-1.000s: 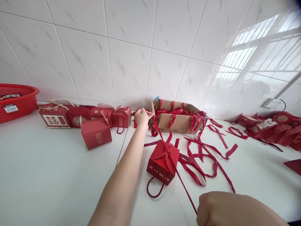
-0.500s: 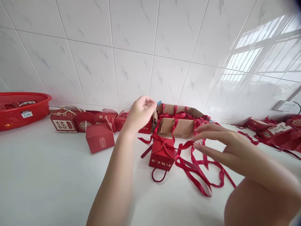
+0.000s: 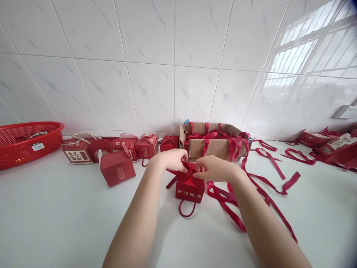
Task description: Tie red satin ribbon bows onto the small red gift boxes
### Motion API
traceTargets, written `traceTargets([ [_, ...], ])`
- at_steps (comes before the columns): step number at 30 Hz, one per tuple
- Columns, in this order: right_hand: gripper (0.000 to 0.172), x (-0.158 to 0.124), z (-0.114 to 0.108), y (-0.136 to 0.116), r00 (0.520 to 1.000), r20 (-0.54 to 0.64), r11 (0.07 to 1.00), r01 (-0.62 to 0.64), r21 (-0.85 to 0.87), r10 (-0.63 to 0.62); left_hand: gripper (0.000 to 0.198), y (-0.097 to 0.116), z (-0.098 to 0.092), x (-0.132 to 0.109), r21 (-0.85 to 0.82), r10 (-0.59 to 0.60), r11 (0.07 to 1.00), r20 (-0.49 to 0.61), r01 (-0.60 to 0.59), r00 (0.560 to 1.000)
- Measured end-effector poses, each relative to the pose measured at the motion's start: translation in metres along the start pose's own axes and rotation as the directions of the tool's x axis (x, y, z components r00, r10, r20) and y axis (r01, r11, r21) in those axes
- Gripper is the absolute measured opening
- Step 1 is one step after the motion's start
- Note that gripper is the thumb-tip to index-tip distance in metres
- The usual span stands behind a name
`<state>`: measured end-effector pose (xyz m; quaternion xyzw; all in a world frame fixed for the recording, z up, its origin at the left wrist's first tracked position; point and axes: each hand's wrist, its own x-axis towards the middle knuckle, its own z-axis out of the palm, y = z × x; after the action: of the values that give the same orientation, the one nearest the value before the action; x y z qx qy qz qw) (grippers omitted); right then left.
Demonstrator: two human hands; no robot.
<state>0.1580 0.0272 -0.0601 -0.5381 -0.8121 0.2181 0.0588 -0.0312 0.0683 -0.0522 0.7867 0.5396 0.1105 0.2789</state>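
A small red gift box (image 3: pixel 189 189) with gold characters and a cord handle stands on the white counter (image 3: pixel 55 216). A red ribbon (image 3: pixel 189 168) crosses its petal-shaped top. My left hand (image 3: pixel 172 160) pinches the ribbon at the left of the box top. My right hand (image 3: pixel 212 168) pinches the ribbon at the right of the top. Both hands rest right above the box and hide most of its closure.
A cardboard box (image 3: pixel 214 144) full of red ribbons sits against the tiled wall. Loose ribbons (image 3: pixel 262 182) spread to the right. Several red gift boxes (image 3: pixel 117 168) line the wall at left, beside a red basket (image 3: pixel 26 143). More red packaging (image 3: pixel 331 149) lies far right.
A second ago my hands held the ribbon stretched far apart. They let it slacken, then came together over the box top, where both now pinch the ribbon.
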Motion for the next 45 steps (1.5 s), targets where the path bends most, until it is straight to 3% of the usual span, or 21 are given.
traceTargets([
  [8, 0.010, 0.012, 0.013, -0.002, 0.999, -0.020, 0.998, -0.027, -0.055, 0.026, 0.036, -0.004, 0.002, 0.005, 0.051, -0.029, 0.998, 0.026, 0.027, 0.999],
  [16, 0.012, 0.018, 0.013, 0.003, 0.999, 0.003, 0.997, -0.048, -0.058, 0.048, 0.041, -0.004, 0.001, 0.011, 0.189, -0.076, 0.981, 0.154, 0.046, 0.985],
  [23, 0.020, 0.009, 0.003, 0.010, 0.999, 0.040, 0.998, -0.035, -0.043, 0.037, 0.024, -0.002, -0.005, 0.006, 0.245, -0.064, 0.969, 0.192, 0.015, 0.979],
  [30, 0.024, 0.008, -0.002, 0.018, 1.000, 0.017, 1.000, -0.023, 0.001, 0.023, 0.025, -0.009, -0.009, 0.004, 0.242, -0.032, 0.970, 0.198, -0.017, 0.980],
  [45, 0.026, 0.019, -0.001, 0.038, 0.994, 0.109, 0.999, -0.012, 0.039, 0.008, 0.013, -0.011, -0.007, 0.006, 0.282, -0.129, 0.957, 0.216, 0.065, 0.968],
])
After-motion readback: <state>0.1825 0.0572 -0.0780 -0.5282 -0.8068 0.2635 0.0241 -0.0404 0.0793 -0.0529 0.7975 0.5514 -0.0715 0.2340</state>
